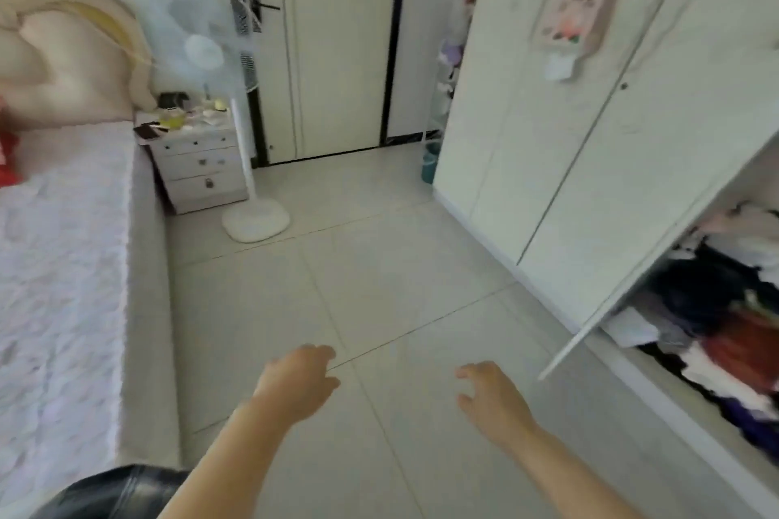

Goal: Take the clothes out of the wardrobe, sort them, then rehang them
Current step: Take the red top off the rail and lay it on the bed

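1. Clothes [716, 308]: a mixed heap of dark, red, white and purple garments, folded or piled rather than visibly hung, inside the open compartment at the right edge of view. None has left it; the picture is blurred, so single items cannot be told apart.
2. Wardrobe [548, 147]: white, along the right wall. The near door [632, 265] is swung outward, which exposes the heap; the farther doors are closed. A small picture or sticker sheet [577, 8] is fixed to one closed door.
3. Right hand [493, 396]: empty, fingers loosely spread and curled, held over bare floor [379, 265], near the open door but touching nothing. Judged to be ahead of a reach toward the heap.
4. Left hand [299, 379]: empty, fingers loosely curled, apart from the right, also over floor.
5. Bed [63, 265]: white textured cover, along the left; a likely surface for sorting, well apart from the wardrobe.
6. Nightstand [202, 164]: cluttered top, beside the bed head.
7. Standing fan [248, 139]: just beside the nightstand.
8. Room door [337, 46]: closed, far wall.
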The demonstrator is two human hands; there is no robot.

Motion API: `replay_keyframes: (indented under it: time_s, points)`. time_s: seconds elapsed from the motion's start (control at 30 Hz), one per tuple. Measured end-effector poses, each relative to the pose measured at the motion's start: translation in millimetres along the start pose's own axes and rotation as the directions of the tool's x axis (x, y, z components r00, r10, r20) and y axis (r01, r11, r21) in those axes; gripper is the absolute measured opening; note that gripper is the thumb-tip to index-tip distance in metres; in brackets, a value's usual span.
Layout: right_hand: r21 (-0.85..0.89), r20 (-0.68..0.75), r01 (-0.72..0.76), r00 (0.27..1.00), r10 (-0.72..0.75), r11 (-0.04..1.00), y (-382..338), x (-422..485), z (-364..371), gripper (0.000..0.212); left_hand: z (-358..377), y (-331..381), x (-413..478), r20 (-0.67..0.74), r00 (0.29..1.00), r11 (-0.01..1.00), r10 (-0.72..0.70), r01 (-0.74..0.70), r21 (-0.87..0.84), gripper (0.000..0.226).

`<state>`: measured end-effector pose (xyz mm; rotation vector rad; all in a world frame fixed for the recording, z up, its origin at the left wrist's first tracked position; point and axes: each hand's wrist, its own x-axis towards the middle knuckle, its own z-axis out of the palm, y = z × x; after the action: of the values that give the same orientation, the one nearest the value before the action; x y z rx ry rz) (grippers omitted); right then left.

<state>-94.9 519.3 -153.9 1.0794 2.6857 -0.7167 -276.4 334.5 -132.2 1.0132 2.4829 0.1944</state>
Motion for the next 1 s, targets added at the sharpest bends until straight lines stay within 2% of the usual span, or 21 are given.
replay_keyframes:
  time_s: [0.2, 0.47, 0.77, 1.0]
  points:
    - [0.102, -0.134, -0.261, 0.952, 0.274, 0.960, 179, -38, -90, 0.041, 29, 221, 66, 0.058, 0.948, 0.944, 0.312, -0.316, 0.093, 0.046]
    - [0.207, -0.327, -0.456, 0.802, 0.501, 0.866, 345, -78, -193, 0.040, 45, 469, 104, 0.086, 0.751, 0.739, 0.655, -0.660, 0.137, 0.044]
    - [0.312, -0.537, -0.507, 0.603, 0.590, 0.803, 461, -63, -317, 0.039, 20, 687, 165, 0.000, 0.437, 0.435, 0.899, -0.896, 0.090, 0.049]
    - [0.318, -0.680, -0.516, 0.461, 0.570, 0.796, 523, -44, -433, 0.037, -30, 824, 205, -0.122, 0.249, 0.248, 0.961, -0.968, -0.027, 0.049]
